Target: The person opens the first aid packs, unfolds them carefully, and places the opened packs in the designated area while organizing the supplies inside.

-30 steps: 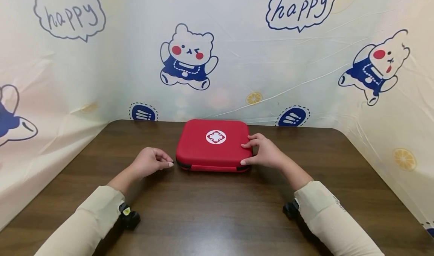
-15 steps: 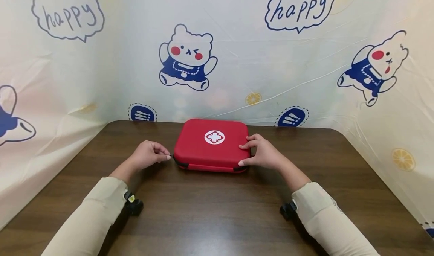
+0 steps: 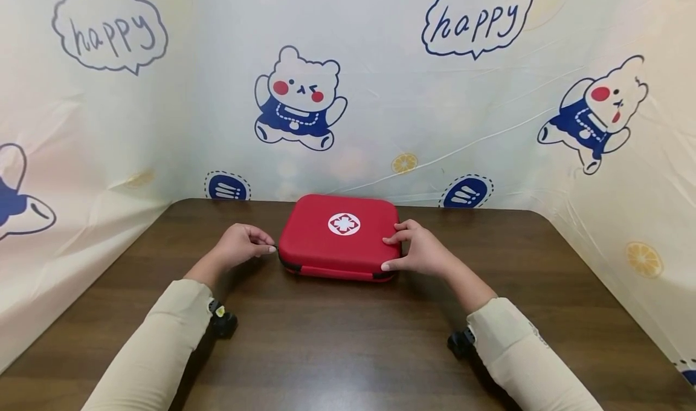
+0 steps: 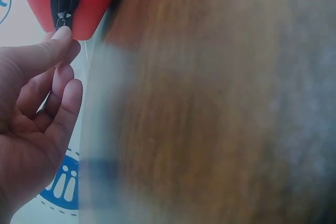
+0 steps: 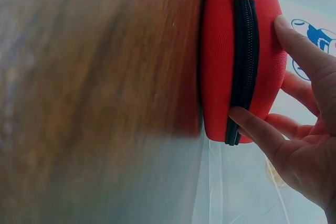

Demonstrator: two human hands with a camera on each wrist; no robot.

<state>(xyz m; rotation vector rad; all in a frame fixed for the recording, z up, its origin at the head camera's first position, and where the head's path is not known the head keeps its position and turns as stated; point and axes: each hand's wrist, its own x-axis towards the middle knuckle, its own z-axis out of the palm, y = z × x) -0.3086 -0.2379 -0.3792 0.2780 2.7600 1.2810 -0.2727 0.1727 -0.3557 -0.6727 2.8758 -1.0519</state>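
A red first-aid case (image 3: 304,239) with a white cross emblem lies closed on the table in the head view. My left hand (image 3: 241,245) is at its left side, thumb and forefinger pinching the zipper pull. In the left wrist view the metal zipper slider (image 4: 64,17) sits on the black zipper band right at the thumb tip. My right hand (image 3: 424,251) holds the case's right side, with the thumb near the front corner and fingers over the edge. The right wrist view has one fingertip on the black zipper band (image 5: 247,51).
The brown wooden table (image 3: 337,344) extends in front of and beside the case. A patterned cloth (image 3: 375,97) with bears and "happy" bubbles hangs right behind the table and along both sides. Each wrist wears a small black camera (image 3: 224,323).
My left hand has moved back a little along the case's left side with the zipper pull. The case has turned slightly; my right hand keeps its hold. The head view has tilted slightly upward.
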